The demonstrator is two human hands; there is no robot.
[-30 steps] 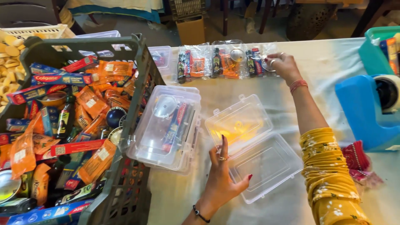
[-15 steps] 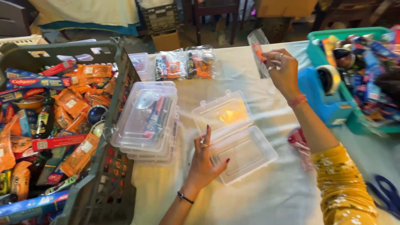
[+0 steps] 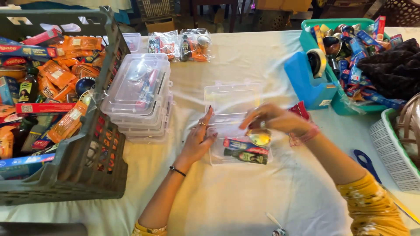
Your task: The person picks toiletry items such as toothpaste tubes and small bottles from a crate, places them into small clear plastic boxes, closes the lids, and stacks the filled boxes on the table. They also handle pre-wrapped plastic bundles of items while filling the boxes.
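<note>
An open clear box (image 3: 236, 126) lies mid-table on the white cloth (image 3: 245, 196). Its left edge is touched by the left hand (image 3: 199, 142), held flat with fingers spread. A clear packet (image 3: 258, 136) is gripped by the right hand (image 3: 273, 120) over the box's tray. Stacked shut boxes (image 3: 138, 94) sit beside a grey crate (image 3: 87, 166).

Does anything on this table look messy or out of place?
Mostly tidy. The stack of clear boxes leans against the grey crate, its layers not squared. A blue-handled tool lies loose near the right arm, away from the open clear box. Nothing looks spilled or broken.
</note>
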